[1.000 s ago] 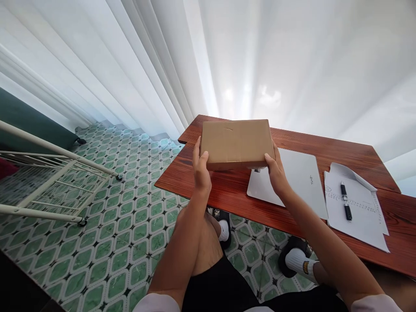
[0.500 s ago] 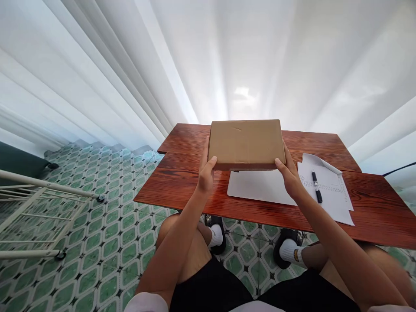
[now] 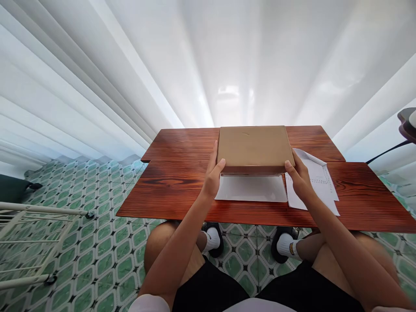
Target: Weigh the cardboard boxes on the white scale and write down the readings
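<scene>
Cardboard box (image 3: 255,147) gripped from both sides over the table (image 3: 172,186).
Left hand (image 3: 213,177) grips at its eight o'clock, right hand (image 3: 299,177) at four, likely to balance its weight; a pale slab (image 3: 251,190) shows at six, contact beneath hidden.

On your counter (image 3: 172,186), a pale flat slab (image 3: 251,189) lies near the middle of the front edge, with handwritten white papers (image 3: 322,178) just beside its right end, their far edge curled over. Behind the back edge you have a pleated white curtain (image 3: 208,65), and beyond the right end a thin dark rod (image 3: 386,151) slopes up to a dark object (image 3: 406,125) only partly in view. Left of the front left corner, a white wire rack (image 3: 42,209) stands on casters upon your green-and-white tiled floor (image 3: 107,242), near a dark green item (image 3: 13,187).
</scene>
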{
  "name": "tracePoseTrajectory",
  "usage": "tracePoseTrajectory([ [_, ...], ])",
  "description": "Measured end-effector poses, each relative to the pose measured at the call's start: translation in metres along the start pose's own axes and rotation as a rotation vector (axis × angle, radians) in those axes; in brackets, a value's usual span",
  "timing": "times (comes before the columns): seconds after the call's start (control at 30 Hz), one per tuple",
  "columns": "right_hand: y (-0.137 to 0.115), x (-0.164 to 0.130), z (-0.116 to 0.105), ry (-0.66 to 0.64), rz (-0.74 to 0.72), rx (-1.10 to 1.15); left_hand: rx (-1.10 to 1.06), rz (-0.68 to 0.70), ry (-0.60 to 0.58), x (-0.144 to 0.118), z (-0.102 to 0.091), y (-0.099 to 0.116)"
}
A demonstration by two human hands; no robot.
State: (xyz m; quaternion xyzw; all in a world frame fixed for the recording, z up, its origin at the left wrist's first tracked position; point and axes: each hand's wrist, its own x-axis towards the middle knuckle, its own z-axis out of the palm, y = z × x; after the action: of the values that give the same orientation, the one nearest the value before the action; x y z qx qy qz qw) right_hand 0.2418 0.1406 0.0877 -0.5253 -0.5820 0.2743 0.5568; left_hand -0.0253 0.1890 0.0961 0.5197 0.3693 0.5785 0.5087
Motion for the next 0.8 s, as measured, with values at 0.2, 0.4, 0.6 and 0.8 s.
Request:
tracePoseTrajectory([
  [0.2, 0.009, -0.003, -0.005, -0.012, 0.019, -0.01, -0.028, -0.064, -0.049, -0.002, 0.003, -0.002],
  [0.4, 0.012, -0.004, -0.007, -0.001, 0.051, -0.034, 0.025, -0.112, -0.09, -0.002, 0.002, -0.008],
  [0.6, 0.017, -0.007, -0.009, 0.015, 0.05, -0.071, 0.028, -0.131, -0.113, -0.003, 0.001, -0.016],
  [0.8, 0.018, -0.011, -0.005, -0.001, 0.064, -0.067, -0.01, -0.125, -0.086, -0.004, -0.001, -0.019],
])
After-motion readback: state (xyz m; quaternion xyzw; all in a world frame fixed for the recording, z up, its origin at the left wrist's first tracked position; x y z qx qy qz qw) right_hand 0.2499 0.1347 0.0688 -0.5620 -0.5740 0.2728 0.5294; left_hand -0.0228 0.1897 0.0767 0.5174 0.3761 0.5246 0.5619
